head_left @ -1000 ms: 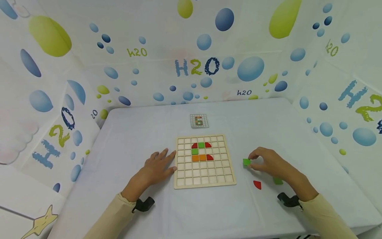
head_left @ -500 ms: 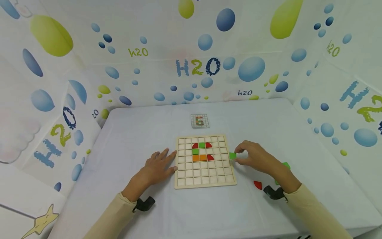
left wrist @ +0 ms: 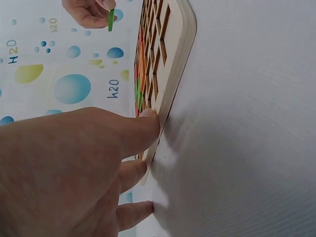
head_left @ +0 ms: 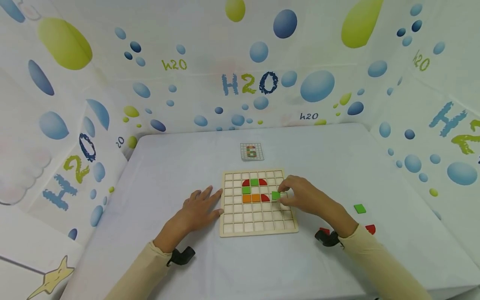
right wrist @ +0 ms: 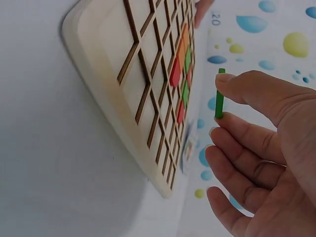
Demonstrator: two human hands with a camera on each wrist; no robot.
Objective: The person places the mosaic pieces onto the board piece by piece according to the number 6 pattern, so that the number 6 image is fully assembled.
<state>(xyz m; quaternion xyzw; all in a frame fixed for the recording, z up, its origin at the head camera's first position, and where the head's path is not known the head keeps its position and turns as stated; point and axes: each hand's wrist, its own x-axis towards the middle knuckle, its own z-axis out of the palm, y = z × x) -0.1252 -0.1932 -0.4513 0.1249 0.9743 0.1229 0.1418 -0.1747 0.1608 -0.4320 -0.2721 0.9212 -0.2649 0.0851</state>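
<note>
A wooden grid board lies mid-table, holding red quarter-round, green square and orange square tiles in its upper cells. Between thumb and index finger, my right hand pinches a green square tile above the board's right part. The right wrist view shows this green tile edge-on, held clear of the board. My left hand rests spread at the board's left edge. In the left wrist view, the thumb touches the wooden rim.
Behind the board lies a small card printed with a gridded 6. Right of my right forearm are a loose green square tile and a red quarter-round tile. Another red tile is partly hidden by the wrist camera.
My right hand has carried the green tile leftward from the table to over the board. Loose tiles that the right arm covered now show. The left hand stays put.
</note>
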